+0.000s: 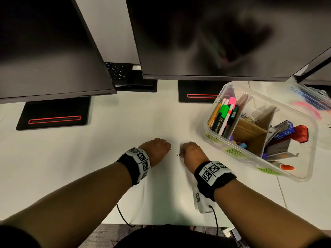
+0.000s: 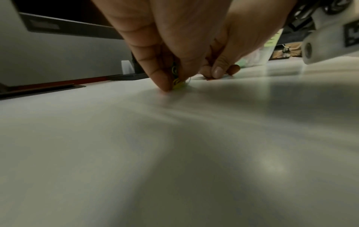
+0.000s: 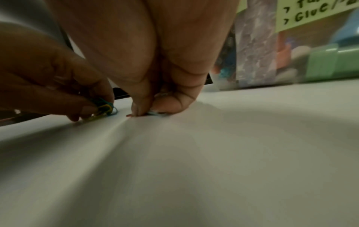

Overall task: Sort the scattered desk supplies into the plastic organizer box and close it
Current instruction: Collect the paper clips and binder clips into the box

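Both hands rest fingertips-down on the white desk [image 1: 107, 158], a little apart. My left hand [image 1: 168, 146] pinches a small bunch of coloured paper clips [image 2: 177, 81], yellow and green-blue, which also show as the paper clips [image 3: 104, 108] in the right wrist view. My right hand [image 1: 182, 151] pinches a light blue paper clip [image 3: 155, 113] against the desk between thumb and finger. A small dark paper clip [image 1: 178, 154] lies at its thumb. The clear plastic organizer box [image 1: 250, 156] stands open to the right, holding markers [image 1: 225, 115], cardboard dividers and staple boxes.
Two dark monitors [image 1: 44, 51] [image 1: 215, 33] hang over the back of the desk on black stands [image 1: 53, 113]. A keyboard [image 1: 117, 70] shows between them. The box's translucent lid [image 1: 308, 102] lies behind the box. A green label [image 3: 310, 12] reads "Glue".
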Available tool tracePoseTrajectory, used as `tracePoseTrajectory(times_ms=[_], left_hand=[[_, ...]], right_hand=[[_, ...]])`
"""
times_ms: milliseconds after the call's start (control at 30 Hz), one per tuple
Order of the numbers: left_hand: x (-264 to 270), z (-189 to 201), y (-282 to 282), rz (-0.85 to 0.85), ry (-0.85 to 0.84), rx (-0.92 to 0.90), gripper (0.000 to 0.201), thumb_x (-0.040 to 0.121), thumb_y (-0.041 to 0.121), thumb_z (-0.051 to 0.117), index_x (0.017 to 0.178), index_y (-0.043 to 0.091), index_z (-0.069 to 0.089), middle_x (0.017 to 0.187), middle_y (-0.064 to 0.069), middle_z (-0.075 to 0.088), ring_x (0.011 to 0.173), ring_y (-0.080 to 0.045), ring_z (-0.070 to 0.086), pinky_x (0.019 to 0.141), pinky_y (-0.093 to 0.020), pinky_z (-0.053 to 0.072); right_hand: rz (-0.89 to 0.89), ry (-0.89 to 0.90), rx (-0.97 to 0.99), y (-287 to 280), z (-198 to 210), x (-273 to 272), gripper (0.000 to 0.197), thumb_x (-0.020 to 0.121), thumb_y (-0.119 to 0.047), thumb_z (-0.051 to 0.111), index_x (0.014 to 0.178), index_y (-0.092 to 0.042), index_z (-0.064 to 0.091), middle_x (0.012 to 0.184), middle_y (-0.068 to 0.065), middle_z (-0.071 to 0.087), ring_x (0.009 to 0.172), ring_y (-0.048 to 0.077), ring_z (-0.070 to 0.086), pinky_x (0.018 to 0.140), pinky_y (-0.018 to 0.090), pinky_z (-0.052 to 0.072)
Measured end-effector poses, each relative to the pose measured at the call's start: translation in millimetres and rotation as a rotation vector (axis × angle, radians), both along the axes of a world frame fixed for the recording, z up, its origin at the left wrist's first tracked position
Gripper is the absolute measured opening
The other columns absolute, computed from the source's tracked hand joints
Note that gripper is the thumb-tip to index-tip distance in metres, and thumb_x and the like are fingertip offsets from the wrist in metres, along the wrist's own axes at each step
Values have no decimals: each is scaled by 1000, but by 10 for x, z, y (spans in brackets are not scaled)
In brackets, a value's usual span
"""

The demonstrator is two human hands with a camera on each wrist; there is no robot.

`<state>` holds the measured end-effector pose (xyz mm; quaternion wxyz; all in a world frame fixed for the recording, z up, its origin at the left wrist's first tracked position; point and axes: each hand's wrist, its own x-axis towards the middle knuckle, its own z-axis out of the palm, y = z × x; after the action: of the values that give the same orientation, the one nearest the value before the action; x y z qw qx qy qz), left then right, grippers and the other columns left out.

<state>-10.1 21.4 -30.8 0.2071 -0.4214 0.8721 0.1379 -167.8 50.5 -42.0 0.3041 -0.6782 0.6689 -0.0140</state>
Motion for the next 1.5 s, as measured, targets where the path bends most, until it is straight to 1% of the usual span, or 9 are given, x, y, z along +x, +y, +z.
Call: tracePoseTrajectory(times_ms=[100,200,333,533,900,1133,1233,1367,1500], left_hand=[[14,47,-45,123,73,34,29,97,11,34,123,5,45,125,-14,50,116,-31,49,89,-36,43],[67,18,-113,258,126,83,28,96,11,34,120,5,49,121,-15,54,112,-31,52,88,-33,42],[137,25,-150,370,208,69,29,98,16,35,119,8,53,119,-13,57,108,-29,55,89,-32,42],[234,116,-114,361,200,58,30,99,19,35,121,12,55,120,-10,60,109,-27,56,88,-31,41],[527,107,-59,451,211,89,29,98,23,37,118,13,57,120,-8,63,110,-26,57,92,-33,43],[575,106,-49,470,229,117,30,99,21,36,119,13,57,121,-8,62,111,-26,55,91,-30,41],[564,162,-55,474,265,102,29,98,22,38,118,14,57,119,-7,62,110,-25,56,91,-31,41],[416,375,-92,448,347,63,27,97,22,42,117,15,59,116,-6,64,108,-24,57,89,-29,41],[163,710,-173,450,529,-17,25,96,21,47,113,15,63,110,-5,67,102,-23,60,85,-27,43]], right_hand=[[-129,-107,-18,16,32,-50,15,87,-2,52,94,-1,65,104,15,63,97,28,59,82,26,42],[-205,-176,-6,52,17,-64,21,88,-1,55,107,-4,63,106,13,65,87,20,59,83,21,42],[-69,-71,-1,92,-25,-14,21,90,-7,52,108,0,62,112,18,60,104,31,57,90,30,42],[22,34,-6,101,18,73,21,94,-5,44,107,0,59,116,18,55,105,31,54,87,32,43],[7,-162,15,-56,93,518,23,91,-8,49,111,-3,56,112,16,62,105,29,56,87,29,43],[157,87,65,-53,63,624,26,93,-7,42,112,-1,58,118,20,58,108,32,56,90,32,42],[213,260,-70,-23,89,630,20,79,-6,62,97,3,63,100,22,63,91,32,63,78,28,48],[200,198,95,34,206,464,30,94,-5,35,120,-1,49,126,19,51,116,32,51,96,35,39],[117,41,-3,30,623,226,22,93,-7,43,111,-2,54,119,15,55,108,30,54,89,30,40]])
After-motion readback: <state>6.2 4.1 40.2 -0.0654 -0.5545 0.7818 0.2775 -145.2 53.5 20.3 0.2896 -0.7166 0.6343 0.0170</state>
